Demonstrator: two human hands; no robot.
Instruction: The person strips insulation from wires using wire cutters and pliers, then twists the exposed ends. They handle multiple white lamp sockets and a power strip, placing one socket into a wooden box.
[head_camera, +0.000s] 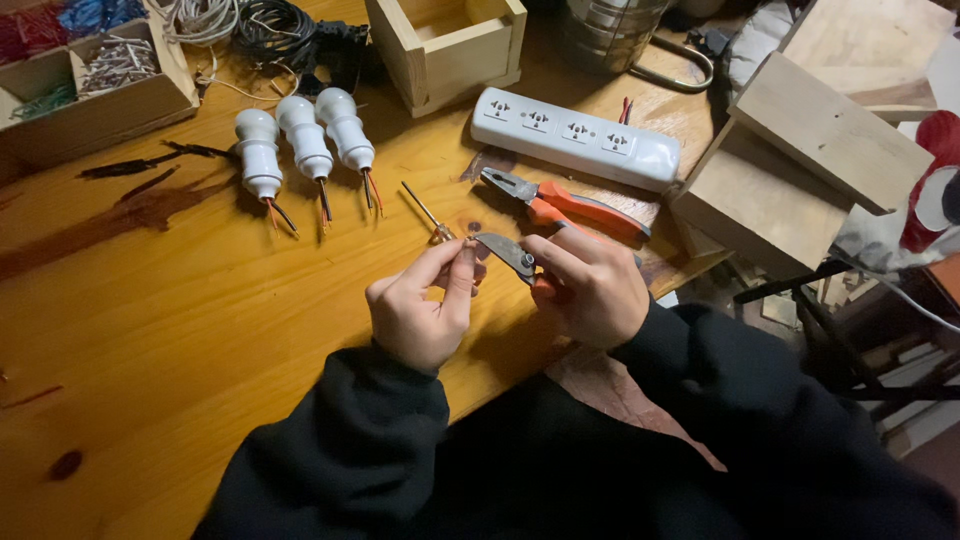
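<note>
On the bench (180, 330) we count three white bulb-shaped lamp bodies (303, 142) lying side by side, each trailing short red and dark wire tails. We note two pairs of pliers: one with orange grips (570, 208) lying below a white four-socket power strip (575, 138), the other, a grey-jawed pair (505, 251), gripped in the right hand (590, 285). The left hand (420, 300) is closed in a pinch on a small part at the plier tips, too small for us to identify. One slim metal screwdriver (425, 212) with a brass-coloured ferrule lies just beyond the left fingertips. We record one open square wooden box (450, 45), one cardboard tray (90, 85) of coloured wire pieces, and coils of black and white cable (255, 28). Bench surface is varnished yellow pine, knotted, with dark stains at left. Rough plywood offcuts (800, 160) sit at the right edge. Both sleeves are black.
</note>
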